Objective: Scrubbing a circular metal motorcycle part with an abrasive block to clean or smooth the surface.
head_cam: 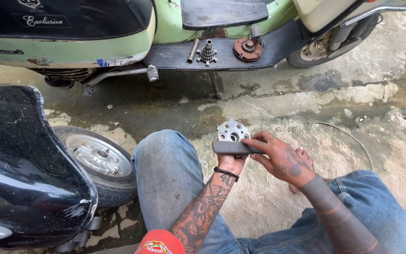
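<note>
Above the person's knees, the left hand [231, 163] holds a round metal plate [233, 130] up from below, fingers wrapped behind it — how tightly they close cannot be told, since a grey block [231, 147] hides them. The right hand [283, 160] pinches that block at its right end, thumb and fingers closed on it, and lays it across the plate's lower edge.

The plate stands nearly upright, its holed face turned toward the camera; being round, it has no long axis of its own. The block's long axis runs left to right, roughly level, crossing the plate low down.

Risk seems to lie in the grip: the plate is held only at its bottom, so a hard push from the block could tip it forward or twist it out of the left hand onto the wet concrete floor [363, 117]. The block is held at one end alone — it could skid off the rim toward the left wrist and its band [225, 173]. Other parts sit well apart on the scooter's footboard [170, 55], near a gear [207, 51].
</note>
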